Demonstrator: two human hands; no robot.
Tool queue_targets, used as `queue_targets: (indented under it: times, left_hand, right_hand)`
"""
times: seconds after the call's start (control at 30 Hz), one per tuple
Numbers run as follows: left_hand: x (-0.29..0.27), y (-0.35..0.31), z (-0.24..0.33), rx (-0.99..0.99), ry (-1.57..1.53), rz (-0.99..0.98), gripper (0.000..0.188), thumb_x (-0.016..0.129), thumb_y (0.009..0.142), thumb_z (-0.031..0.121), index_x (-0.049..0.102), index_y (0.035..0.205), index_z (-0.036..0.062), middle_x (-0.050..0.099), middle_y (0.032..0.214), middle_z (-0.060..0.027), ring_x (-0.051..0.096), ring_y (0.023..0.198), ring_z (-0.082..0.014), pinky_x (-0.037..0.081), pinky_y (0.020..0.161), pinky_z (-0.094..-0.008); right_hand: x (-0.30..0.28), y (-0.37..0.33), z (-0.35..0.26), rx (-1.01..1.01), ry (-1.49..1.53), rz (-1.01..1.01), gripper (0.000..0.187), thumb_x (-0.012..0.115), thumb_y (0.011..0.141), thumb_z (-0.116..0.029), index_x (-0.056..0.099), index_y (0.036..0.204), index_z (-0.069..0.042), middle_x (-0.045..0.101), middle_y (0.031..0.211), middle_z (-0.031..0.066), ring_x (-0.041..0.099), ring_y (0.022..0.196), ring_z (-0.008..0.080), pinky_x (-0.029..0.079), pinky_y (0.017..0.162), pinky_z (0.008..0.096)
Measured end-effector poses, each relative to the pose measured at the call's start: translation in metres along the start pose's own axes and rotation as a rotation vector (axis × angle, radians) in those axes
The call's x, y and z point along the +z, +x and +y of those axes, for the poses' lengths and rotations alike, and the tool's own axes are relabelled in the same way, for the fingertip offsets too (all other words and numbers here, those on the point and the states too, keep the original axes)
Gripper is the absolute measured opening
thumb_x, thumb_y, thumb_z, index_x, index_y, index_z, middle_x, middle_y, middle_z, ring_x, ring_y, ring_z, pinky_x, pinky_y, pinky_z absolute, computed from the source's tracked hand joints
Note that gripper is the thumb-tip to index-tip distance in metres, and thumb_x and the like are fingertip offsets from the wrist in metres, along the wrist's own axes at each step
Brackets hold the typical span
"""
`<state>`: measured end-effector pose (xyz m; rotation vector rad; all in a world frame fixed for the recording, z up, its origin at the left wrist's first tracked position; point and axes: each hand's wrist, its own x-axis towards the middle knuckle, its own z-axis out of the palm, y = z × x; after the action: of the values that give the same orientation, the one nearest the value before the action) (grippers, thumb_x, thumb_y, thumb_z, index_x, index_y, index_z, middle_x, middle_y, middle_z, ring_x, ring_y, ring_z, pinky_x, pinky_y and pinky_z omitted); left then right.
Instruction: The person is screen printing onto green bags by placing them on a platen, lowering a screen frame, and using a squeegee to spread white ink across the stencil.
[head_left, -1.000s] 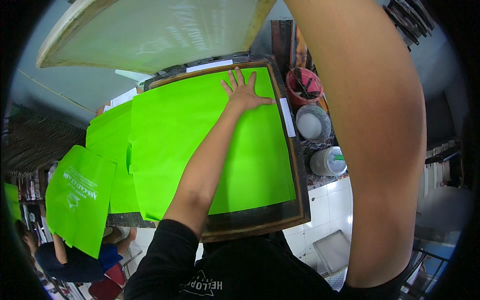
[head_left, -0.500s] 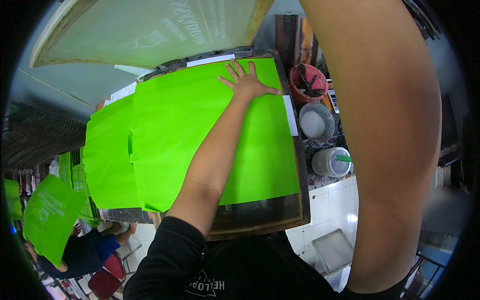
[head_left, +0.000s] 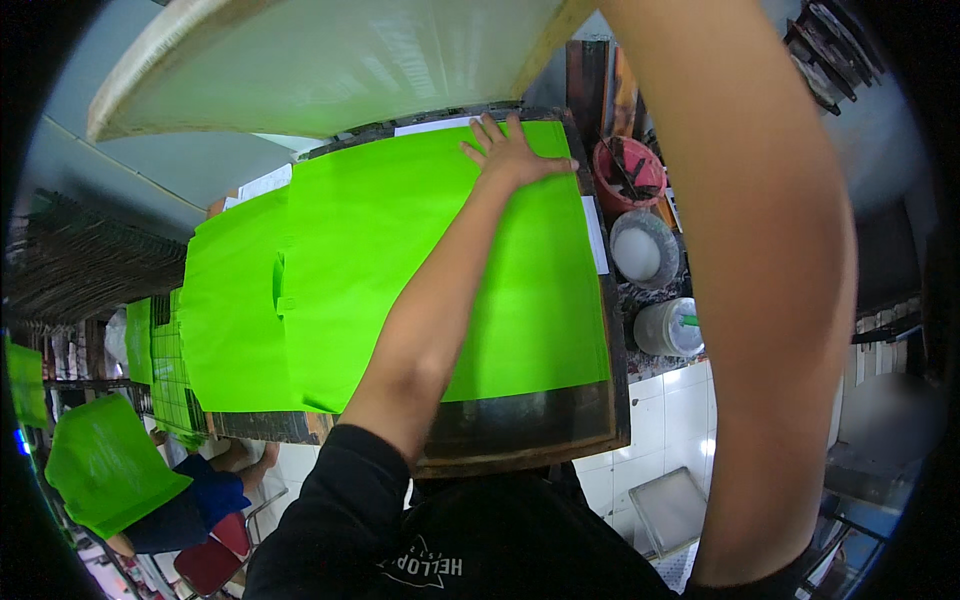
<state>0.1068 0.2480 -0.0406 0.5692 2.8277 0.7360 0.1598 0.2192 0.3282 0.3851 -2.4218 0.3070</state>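
A bright green fabric bag point(head_left: 390, 270) lies flat on a dark-framed board point(head_left: 520, 430). My left hand point(head_left: 510, 160) rests on the bag's far right corner, fingers spread and holding nothing. Its thumb reaches the right edge of the cloth. Past the far edge of the board, a wooden-framed printing screen point(head_left: 340, 70) stands tilted up. My right forearm rises along the right side and leaves through the top edge, so my right hand is out of sight. Another green bag point(head_left: 235, 300) lies to the left, partly under the first one.
Right of the board stand a pink bucket point(head_left: 628, 172) with tools, a bowl point(head_left: 640, 250) with white contents and a white tub point(head_left: 665, 328). At lower left a person holds up a green bag point(head_left: 115, 465) by a red chair point(head_left: 210, 565). A rack point(head_left: 90, 260) stands at far left.
The whole view has shifted slightly right. White lettering on the raised screen no longer shows. The other person's bag has turned and lies flatter. My left hand remains on the same corner.
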Motion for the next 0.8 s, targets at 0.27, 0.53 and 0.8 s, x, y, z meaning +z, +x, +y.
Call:
queue_targets:
  times: [0.27,0.53,0.8]
  left_hand:
    - [-0.143,-0.257,-0.082,0.411,-1.456,0.233,0.042,0.067,0.097,0.027,0.061,0.121,-0.0067,0.073,0.106,-0.0232,0.072,0.098,-0.0295,0.053,0.096,-0.0410]
    - [-0.054,-0.381,-0.154,-0.320,-1.279,-0.167,0.031,0.068,0.098,0.025,0.072,0.086,-0.0036,0.072,0.075,-0.0113,0.063,0.056,-0.0113,0.050,0.056,-0.0260]
    - [-0.053,-0.383,-0.162,-0.460,-1.304,-0.217,0.035,0.073,0.095,0.023,0.067,0.071,-0.0009,0.061,0.058,-0.0057,0.053,0.042,-0.0108,0.041,0.043,-0.0248]
  right_hand:
    - [0.043,-0.150,-0.039,-0.069,0.017,0.015,0.019,0.067,0.090,-0.027,0.069,0.091,-0.009,0.068,0.079,0.0132,0.068,0.079,0.0327,0.054,0.068,0.0478]
    - [0.135,-0.348,-0.079,-0.017,0.126,-0.290,0.016,0.065,0.092,-0.023,0.060,0.089,-0.008,0.060,0.078,0.0092,0.063,0.077,0.0284,0.052,0.064,0.0413]
    - [0.123,-0.321,-0.073,0.065,0.227,-0.469,0.021,0.069,0.091,-0.026,0.064,0.089,-0.006,0.065,0.076,0.0125,0.066,0.071,0.0318,0.051,0.060,0.0433]
